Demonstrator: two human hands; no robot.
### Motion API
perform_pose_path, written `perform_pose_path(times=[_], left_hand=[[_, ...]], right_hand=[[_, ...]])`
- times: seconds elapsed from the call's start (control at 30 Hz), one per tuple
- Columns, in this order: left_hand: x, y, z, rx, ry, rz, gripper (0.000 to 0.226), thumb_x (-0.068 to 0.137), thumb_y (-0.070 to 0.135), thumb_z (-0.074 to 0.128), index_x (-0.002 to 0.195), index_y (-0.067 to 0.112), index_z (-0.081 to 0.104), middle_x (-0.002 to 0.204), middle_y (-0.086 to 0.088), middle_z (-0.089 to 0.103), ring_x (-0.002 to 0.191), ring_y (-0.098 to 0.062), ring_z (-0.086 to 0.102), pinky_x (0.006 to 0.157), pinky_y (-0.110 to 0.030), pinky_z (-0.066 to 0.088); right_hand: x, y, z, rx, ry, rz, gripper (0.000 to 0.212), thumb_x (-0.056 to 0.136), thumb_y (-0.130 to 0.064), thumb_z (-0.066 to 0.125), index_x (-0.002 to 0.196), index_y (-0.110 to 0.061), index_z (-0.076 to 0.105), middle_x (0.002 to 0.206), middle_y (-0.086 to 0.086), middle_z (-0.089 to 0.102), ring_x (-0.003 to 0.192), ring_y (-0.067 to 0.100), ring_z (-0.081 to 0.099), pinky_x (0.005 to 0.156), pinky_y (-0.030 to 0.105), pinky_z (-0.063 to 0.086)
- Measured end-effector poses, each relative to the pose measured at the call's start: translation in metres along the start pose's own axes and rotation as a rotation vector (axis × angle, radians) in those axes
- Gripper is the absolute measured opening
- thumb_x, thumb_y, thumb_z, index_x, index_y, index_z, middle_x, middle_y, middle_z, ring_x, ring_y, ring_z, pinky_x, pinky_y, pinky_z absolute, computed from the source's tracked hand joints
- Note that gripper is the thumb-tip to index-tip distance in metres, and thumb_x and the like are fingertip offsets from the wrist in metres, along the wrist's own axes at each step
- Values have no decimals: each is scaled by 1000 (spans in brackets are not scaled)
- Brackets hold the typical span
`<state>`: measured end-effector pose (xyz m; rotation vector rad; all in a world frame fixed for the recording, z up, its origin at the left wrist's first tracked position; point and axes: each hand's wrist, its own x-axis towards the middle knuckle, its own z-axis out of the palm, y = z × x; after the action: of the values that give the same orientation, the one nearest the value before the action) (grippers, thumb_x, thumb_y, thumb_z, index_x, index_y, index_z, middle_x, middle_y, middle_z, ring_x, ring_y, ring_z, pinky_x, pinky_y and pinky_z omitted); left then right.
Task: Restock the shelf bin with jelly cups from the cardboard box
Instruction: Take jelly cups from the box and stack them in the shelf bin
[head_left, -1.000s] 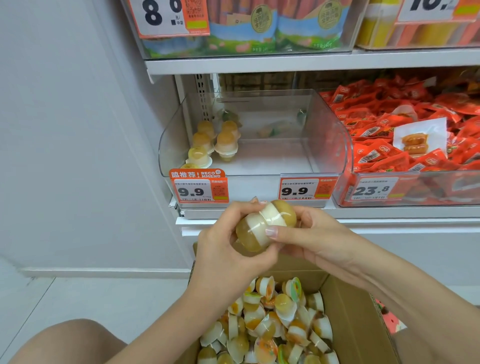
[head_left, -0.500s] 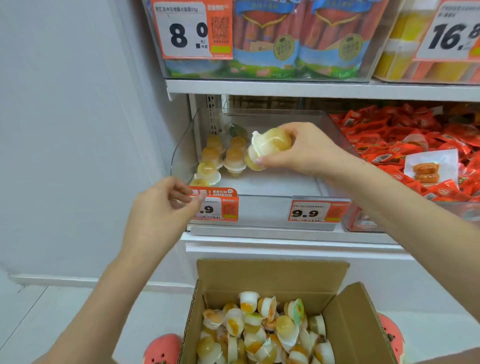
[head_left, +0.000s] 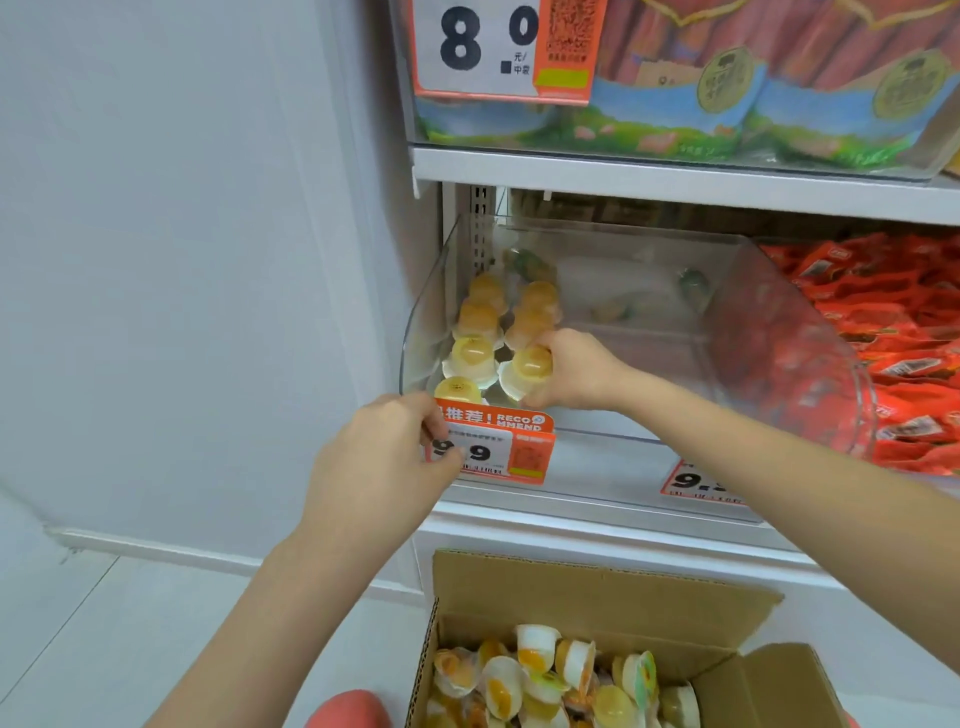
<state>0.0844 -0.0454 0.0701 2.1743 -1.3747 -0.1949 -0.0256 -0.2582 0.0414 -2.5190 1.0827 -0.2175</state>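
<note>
- The step in hand is setting a jelly cup (head_left: 530, 371) into the clear shelf bin (head_left: 779, 332): the right hand (head_left: 571, 371) is inside the bin near its front left corner, fingers curled around the cup, which sits dome-up.
- That cup lies at the front end of the second row of cups (head_left: 480, 332); the first row runs along the bin's left wall, front to back. The held cup sits just beside the front cups of that row and just in front of the cup behind it.
- It looks down on or very near the bin floor, but whether it rests there I cannot tell; the fingers cover its right side.
- The left hand (head_left: 384, 457) is at the bin's front left edge, thumb and fingers pinching the orange price tag (head_left: 498, 447) clipped there, likely steadying the bin.
- Next, in my judgement: let go of the cup without tipping its neighbours, draw the hand out over the front lip, and reach down for another.
- The cardboard box (head_left: 597, 587) stands open on the floor below the shelf, with many cups piled inside; most of the bin is bare, so the job seems at an early stage.
</note>
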Motion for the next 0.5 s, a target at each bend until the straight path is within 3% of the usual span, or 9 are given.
perform_pose_path(times=[0.2, 0.5], left_hand=[[-2, 1, 1, -2, 0, 2, 11, 81, 31, 67, 85, 23, 61, 88, 7, 58, 81, -13, 58, 67, -28, 49], [-4, 0, 2, 35, 6, 10, 11, 83, 33, 65, 88, 24, 60, 91, 9, 57, 83, -12, 57, 62, -22, 41]], right_hand=[[-4, 0, -2, 66, 29, -14, 53, 67, -23, 82, 115, -15, 62, 106, 0, 64, 91, 13, 53, 75, 24, 41], [-4, 4, 0, 84, 36, 46, 82, 63, -32, 86, 130, -16, 43, 125, 4, 56, 111, 23, 54, 84, 30, 45]])
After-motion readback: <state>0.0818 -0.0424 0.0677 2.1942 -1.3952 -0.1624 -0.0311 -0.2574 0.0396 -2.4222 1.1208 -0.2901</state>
